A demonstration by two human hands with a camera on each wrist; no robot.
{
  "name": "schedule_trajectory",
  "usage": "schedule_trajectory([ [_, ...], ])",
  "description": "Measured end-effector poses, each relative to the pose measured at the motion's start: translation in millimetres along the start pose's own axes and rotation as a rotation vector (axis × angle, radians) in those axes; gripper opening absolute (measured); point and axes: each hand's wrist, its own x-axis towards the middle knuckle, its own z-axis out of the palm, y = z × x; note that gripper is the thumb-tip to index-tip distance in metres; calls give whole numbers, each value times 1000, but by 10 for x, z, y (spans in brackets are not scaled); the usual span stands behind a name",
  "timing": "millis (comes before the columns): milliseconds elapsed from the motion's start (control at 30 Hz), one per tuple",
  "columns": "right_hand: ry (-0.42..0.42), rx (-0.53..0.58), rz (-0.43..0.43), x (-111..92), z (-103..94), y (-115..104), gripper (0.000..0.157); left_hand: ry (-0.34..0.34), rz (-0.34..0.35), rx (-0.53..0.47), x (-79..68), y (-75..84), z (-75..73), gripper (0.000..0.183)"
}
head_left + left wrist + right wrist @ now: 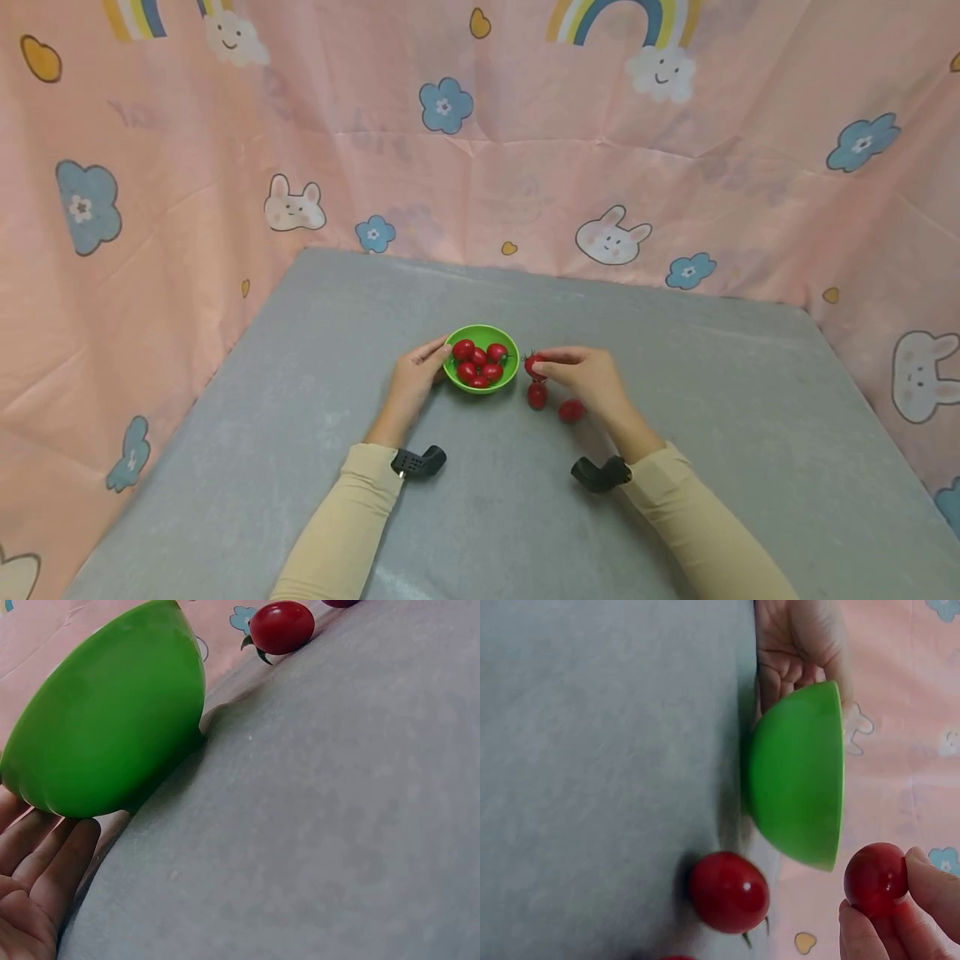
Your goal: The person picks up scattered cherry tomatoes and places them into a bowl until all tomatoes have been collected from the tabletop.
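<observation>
A green bowl (482, 392) with several red cherry tomatoes (467, 372) inside stands on the grey table. My left hand (407, 382) holds it from the left, thumb over the rim and fingers against the outer wall, as the right wrist view also shows. Just right of the bowl, my right hand (594, 377) pinches a cherry tomato (876, 879) between thumb and fingers, raised to about rim height. Below that hand, two more cherry tomatoes lie on the table: one close to the bowl (537, 396), the other (572, 410) nearer the right wrist.
The grey tabletop (337, 333) reaches back to a pink curtain (487, 183) printed with rabbits, flowers and rainbows, which also hangs along both sides. Each wrist carries a black camera mount, such as the right one (600, 475).
</observation>
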Motion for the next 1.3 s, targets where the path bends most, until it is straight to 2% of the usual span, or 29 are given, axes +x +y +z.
schedule_trajectory([
  [833, -17, 102, -70, 116, 279, -323, 34, -6, 2, -21, 8, -16, 3, 38],
  [1100, -17, 102, -33, 179, 353, -348, 34, -5, 4, -7, 0, 1, -6, 38],
  [1300, -11, 130, -45, 207, 414, -365, 33, -1, -5, -5, 1, 1, -9, 37],
])
